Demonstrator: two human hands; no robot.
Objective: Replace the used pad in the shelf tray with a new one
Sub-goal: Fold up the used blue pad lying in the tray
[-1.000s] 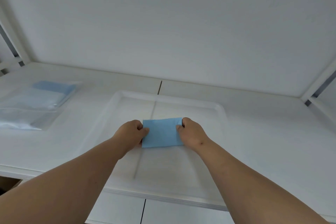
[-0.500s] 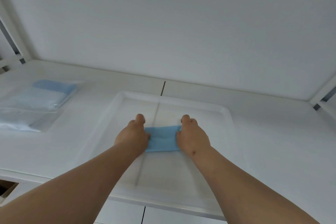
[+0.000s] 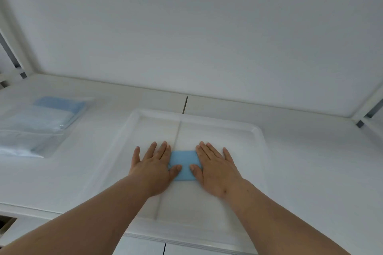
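Observation:
A folded blue pad (image 3: pixel 184 161) lies flat in the middle of the clear plastic tray (image 3: pixel 255 130) on the white shelf. My left hand (image 3: pixel 153 165) rests palm down on the pad's left edge, fingers spread and thumb on the blue. Mirroring it, my right hand (image 3: pixel 215 168) lies flat on the pad's right edge, its thumb also on the pad. Both hands press on the pad without gripping it, and its outer ends are hidden under my palms.
A clear plastic bag of folded blue and white pads (image 3: pixel 41 118) lies on the shelf at the left. The white shelf (image 3: pixel 310 141) has a back wall close behind the tray, corner posts at both sides and a front edge below my forearms.
My hands lowered the pad onto the tray floor, let go of its ends and opened flat, palms down, over its two edges.

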